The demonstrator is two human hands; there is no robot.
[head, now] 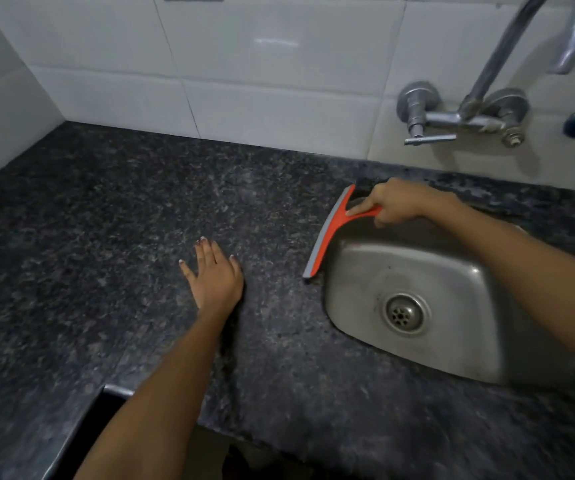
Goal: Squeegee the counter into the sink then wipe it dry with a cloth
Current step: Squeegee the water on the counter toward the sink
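My right hand (395, 201) grips the orange handle of a squeegee (327, 230), index finger stretched along it. Its grey blade rests on the dark speckled granite counter (113, 216), right at the left rim of the steel sink (452, 341). My left hand (215, 271) lies flat on the counter, palm down, fingers apart, left of the squeegee and holding nothing. No cloth is in view.
A chrome wall tap (466, 116) with a tall spout hangs over the sink's far side. White tiled walls (244, 64) close the counter at the back and left. A cut-out notch (106, 403) in the counter's front edge lies near my left forearm.
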